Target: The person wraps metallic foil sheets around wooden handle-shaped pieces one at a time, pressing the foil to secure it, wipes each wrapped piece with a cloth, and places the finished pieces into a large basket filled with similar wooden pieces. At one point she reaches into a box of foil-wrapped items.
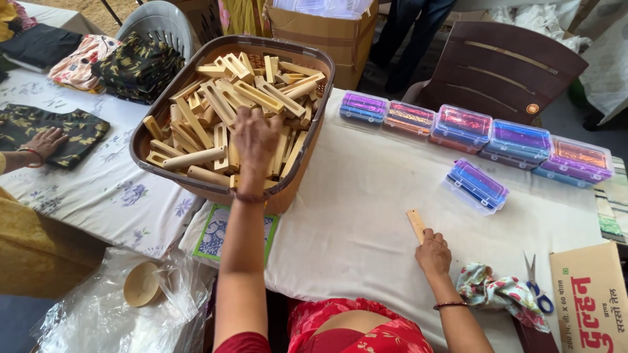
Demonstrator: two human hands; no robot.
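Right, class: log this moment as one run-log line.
left hand: reaching into basket, on wooden pieces | right hand: holding flat wooden piece on white cloth

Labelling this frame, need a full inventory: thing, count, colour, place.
basket: one, brown, table's left, on a box
wooden pieces: many, pale, piled in the basket
stick: one, pale wood, on the white cloth
cases: six, clear, with purple, red and blue contents; five in a row at the far edge, one nearer
scissors: one, blue-handled, table's right
rag: one, floral, beside the scissors
carton: one, brown, right corner
chair: one, brown, behind the table
co-worker's hand: one, on camouflage cloth, far left
left hand: over the pieces
right hand: on the stick's near end
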